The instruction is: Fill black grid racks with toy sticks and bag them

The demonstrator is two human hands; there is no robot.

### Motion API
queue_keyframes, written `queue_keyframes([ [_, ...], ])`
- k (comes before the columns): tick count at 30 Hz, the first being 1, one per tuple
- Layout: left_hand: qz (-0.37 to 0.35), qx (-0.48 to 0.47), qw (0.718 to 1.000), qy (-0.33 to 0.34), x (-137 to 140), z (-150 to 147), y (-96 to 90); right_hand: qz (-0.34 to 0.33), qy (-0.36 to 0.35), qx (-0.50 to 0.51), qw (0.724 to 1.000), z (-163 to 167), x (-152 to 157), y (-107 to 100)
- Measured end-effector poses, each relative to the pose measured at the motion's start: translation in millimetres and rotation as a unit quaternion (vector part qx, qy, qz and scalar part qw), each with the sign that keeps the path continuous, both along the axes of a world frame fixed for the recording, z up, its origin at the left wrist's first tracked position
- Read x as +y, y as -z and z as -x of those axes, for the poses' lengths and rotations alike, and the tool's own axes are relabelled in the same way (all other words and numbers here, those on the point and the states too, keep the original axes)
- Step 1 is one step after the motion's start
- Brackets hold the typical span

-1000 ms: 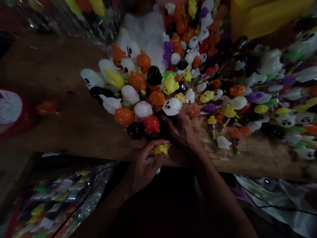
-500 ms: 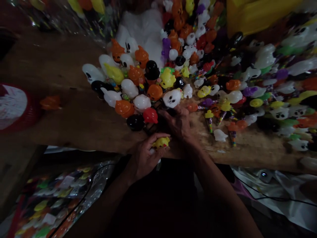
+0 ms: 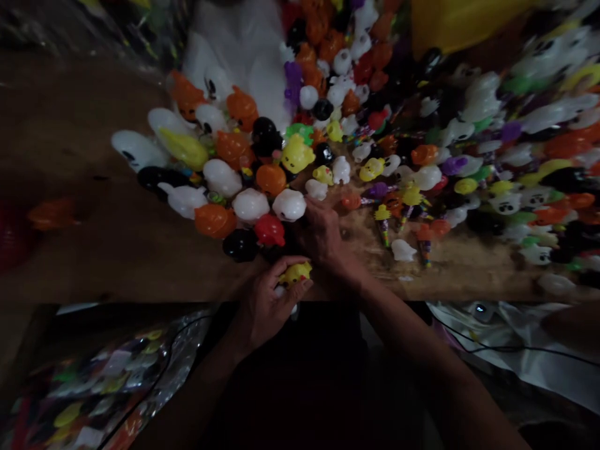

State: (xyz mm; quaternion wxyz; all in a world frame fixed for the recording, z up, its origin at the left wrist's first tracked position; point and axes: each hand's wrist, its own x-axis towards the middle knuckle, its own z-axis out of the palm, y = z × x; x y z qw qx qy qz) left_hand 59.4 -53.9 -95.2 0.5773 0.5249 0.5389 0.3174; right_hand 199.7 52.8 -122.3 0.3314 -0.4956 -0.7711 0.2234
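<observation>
My left hand (image 3: 269, 300) is closed around a yellow plastic figure (image 3: 295, 274) with a small red spot, held at the table's front edge. Part of a white piece shows under its fingers. My right hand (image 3: 321, 234) has its fingers curled beneath a white round-headed toy (image 3: 289, 205) at the right edge of a bunch of upright toys. What the fingertips grip is in shadow. Beside that toy stand a red head (image 3: 269, 230), an orange pumpkin head (image 3: 270, 180) and a black head (image 3: 240, 245).
Loose toys with candy-coloured tubes (image 3: 382, 228) lie in a heap to the right on the wooden table (image 3: 94, 269). An orange toy (image 3: 54, 214) lies far left, near a red basket (image 3: 14, 234). Bagged toys (image 3: 70, 412) are below left, and a yellow container (image 3: 459, 25) stands behind.
The white toy at my right hand has gone down and left into the bunch, its face turned lower. My left hand keeps the yellow figure. The view has shifted slightly right.
</observation>
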Motion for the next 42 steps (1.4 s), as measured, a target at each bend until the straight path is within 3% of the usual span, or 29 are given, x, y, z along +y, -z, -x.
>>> queue_keyframes([
  [4,-0.028,0.020,0.999,0.006,0.2,2.8,5.8,0.017,-0.028,-0.020,0.999,-6.7,-3.3,-3.0],
  [7,-0.066,0.034,0.997,0.020,-3.0,3.5,3.2,-0.013,-0.017,-0.034,0.999,-18.5,-7.4,-12.6],
  [10,-0.107,0.039,0.993,0.032,-6.7,-2.0,-14.2,-0.054,0.007,-0.098,0.994,-28.6,-5.5,-23.3],
  [14,-0.183,0.026,0.983,0.006,1.7,-16.7,-38.5,-0.016,0.037,-0.239,0.970,-37.9,10.1,-31.8],
  [18,-0.104,-0.073,0.990,-0.062,24.3,-30.3,-29.0,0.009,0.138,-0.287,0.948,-51.1,27.9,-29.1],
  [23,-0.048,-0.121,0.986,-0.104,37.4,-41.1,-3.4,-0.043,0.152,-0.201,0.967,-61.3,23.8,-28.9],
  [27,-0.044,-0.065,0.991,-0.107,34.4,-41.5,4.6,-0.058,0.170,-0.140,0.974,-78.0,-11.6,-44.3],
  [31,-0.124,0.024,0.991,-0.048,26.6,-44.1,8.2,-0.068,0.247,-0.160,0.953,-110.8,-41.1,-59.4],
  [33,-0.205,0.079,0.975,-0.034,23.1,-49.2,7.6,-0.071,0.280,-0.198,0.937,-123.6,-40.8,-66.2],
  [36,-0.350,0.144,0.926,-0.023,23.7,-60.5,5.2,-0.053,0.286,-0.259,0.921,-130.1,-29.2,-74.8],
  [38,-0.407,0.178,0.896,-0.014,29.6,-68.7,4.1,-0.034,0.297,-0.295,0.908,-130.2,-23.1,-79.1],
  [42,-0.360,0.297,0.884,0.007,49.5,-84.9,3.4,-0.008,0.317,-0.346,0.883,-132.7,-21.6,-87.6],
])
